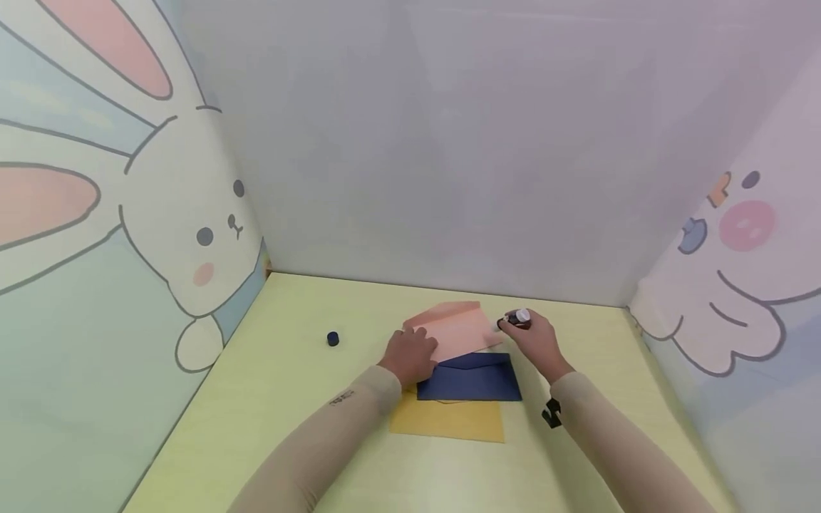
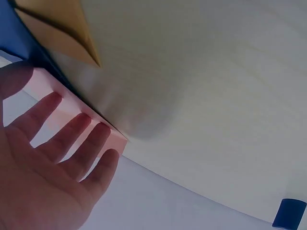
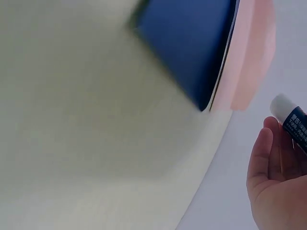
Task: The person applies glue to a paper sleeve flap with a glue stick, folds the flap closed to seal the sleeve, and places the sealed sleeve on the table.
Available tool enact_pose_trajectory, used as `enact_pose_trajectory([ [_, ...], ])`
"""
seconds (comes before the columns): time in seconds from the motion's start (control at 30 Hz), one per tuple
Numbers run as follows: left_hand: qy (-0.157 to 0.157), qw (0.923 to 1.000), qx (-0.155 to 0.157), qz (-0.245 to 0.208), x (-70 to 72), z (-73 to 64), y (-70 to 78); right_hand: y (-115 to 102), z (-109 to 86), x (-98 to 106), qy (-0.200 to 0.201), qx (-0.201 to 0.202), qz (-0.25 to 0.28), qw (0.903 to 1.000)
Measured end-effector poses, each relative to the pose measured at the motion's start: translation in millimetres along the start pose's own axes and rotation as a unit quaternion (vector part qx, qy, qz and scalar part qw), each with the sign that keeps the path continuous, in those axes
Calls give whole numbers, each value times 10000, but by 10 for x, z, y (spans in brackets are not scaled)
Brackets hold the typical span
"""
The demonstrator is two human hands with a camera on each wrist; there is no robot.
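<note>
Left hand (image 1: 410,355): fingers extended and spread, tips resting on the left part of the pink envelope; not gripping.

Right hand (image 1: 537,343): fingers and thumb closed round a glue stick (image 1: 515,320). Hands well apart, one at either side of the pink envelope.

Glue stick: dark body with pale lettering, white ends; held just beside the right edge of the pink envelope. Contact with the paper: cannot tell.

Pink envelope (image 1: 457,333): farthest of three, flap open on the far side.

Blue envelope (image 1: 474,385): in the middle, flap side up, its far edge meeting the pink one.

Yellow envelope (image 1: 455,425): nearest the person, its far part under the blue one.

Cap (image 1: 333,339): dark blue, upright, alone to the left on the table (image 1: 282,399).

Sleeves (image 1: 340,434): beige; small dark print on the left one.

Left wall (image 1: 160,214): painted rabbit.

Right wall (image 1: 744,285): painted pale animal, pink cheek.
</note>
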State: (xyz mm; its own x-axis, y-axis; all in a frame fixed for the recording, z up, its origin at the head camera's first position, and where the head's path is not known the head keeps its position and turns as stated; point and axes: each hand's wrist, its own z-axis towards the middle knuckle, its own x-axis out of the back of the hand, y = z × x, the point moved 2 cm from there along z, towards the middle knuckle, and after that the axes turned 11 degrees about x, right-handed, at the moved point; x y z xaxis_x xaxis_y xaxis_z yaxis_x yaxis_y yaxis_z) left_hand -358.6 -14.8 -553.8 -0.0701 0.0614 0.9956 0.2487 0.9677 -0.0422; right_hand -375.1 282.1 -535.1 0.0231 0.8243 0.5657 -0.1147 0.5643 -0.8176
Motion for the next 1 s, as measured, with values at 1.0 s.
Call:
enact_pose_trajectory([
  [1.0,-178,9968,22,-781,72,367,-241,242,-783,435,491,-714,1147,9896],
])
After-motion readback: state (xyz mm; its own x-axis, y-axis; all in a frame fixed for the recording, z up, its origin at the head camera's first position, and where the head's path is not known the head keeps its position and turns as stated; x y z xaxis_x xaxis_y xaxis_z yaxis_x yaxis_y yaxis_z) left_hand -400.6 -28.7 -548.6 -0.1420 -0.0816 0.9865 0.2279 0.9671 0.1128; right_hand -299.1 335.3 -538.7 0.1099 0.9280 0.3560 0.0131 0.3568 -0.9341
